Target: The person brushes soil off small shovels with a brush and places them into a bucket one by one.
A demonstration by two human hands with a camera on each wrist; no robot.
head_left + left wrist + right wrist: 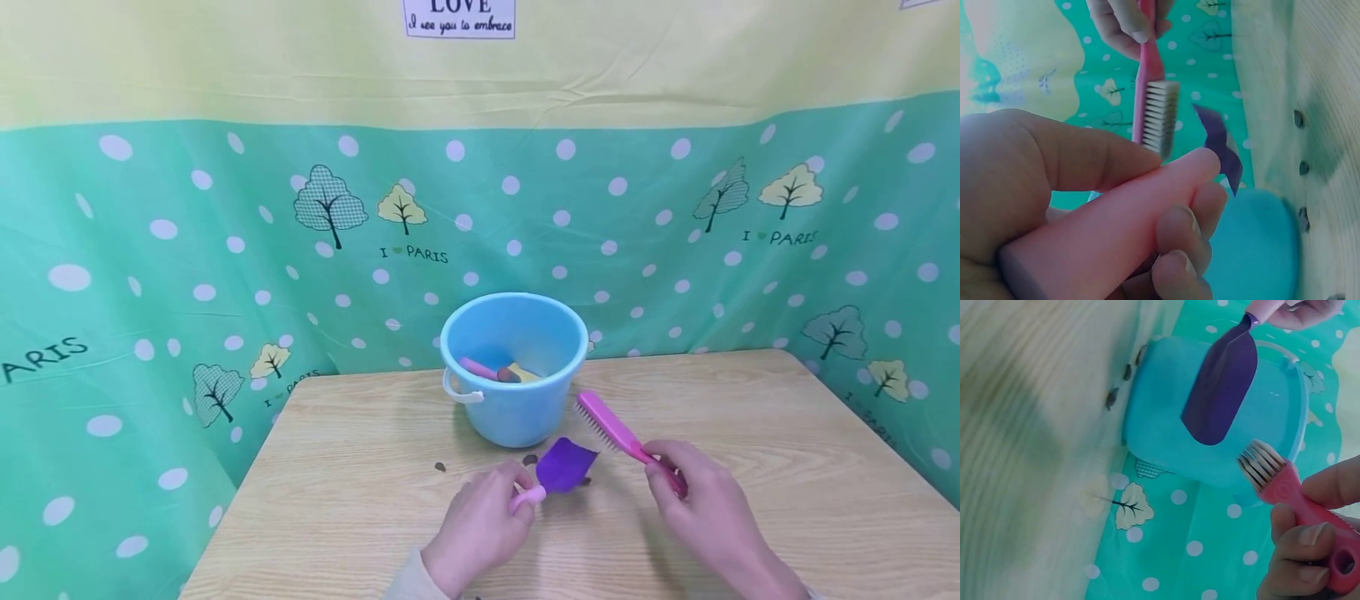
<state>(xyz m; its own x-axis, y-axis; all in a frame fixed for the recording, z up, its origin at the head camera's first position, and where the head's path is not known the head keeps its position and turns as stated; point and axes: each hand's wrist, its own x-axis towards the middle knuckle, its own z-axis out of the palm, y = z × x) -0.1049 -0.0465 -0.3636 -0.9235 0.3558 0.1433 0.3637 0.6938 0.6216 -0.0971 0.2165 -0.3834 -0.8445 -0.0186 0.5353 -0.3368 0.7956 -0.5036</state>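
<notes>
My left hand (487, 521) grips the pink handle of a small shovel with a purple blade (564, 465), held above the table in front of the bucket. The pink handle (1116, 231) fills much of the left wrist view. In my right hand (705, 504) is a pink brush (611, 421) with pale bristles, its head pointing up and left toward the shovel blade. Brush and blade are apart. Small dark pebbles (440, 467) lie on the table by the bucket; in the right wrist view several pebbles (1112, 398) sit in a row beside it.
A light blue bucket (517, 417) with a white handle stands at the back middle of the wooden table (337, 500). Inside it are a pink stick-like thing (477, 368) and a yellowish piece. A green dotted curtain (187, 250) hangs behind the table.
</notes>
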